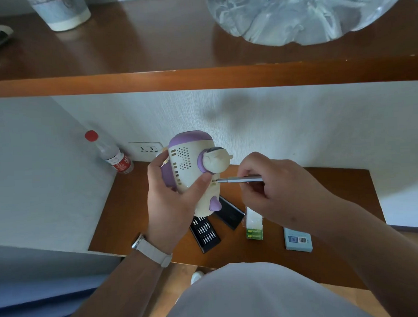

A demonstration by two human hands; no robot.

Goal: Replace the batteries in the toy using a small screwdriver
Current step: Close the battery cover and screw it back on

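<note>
Left hand [171,203] is gripping the toy [194,173] steady while right hand [268,179] is pinching the screwdriver [240,180], tip apparently seated in a screw; keeping it square is preventing slips.

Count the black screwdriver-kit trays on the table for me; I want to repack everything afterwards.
2: the bit tray lies below the held toy, and the lid lies just right of it, partly behind the toy. Others may be hidden by the hands.

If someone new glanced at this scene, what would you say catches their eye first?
Mid-frame, the left hand holds up a cream-and-purple toy while the right hand points a slim silver screwdriver into its side. Below on the wooden table lie an open bit case and a green GP battery pack.
</note>
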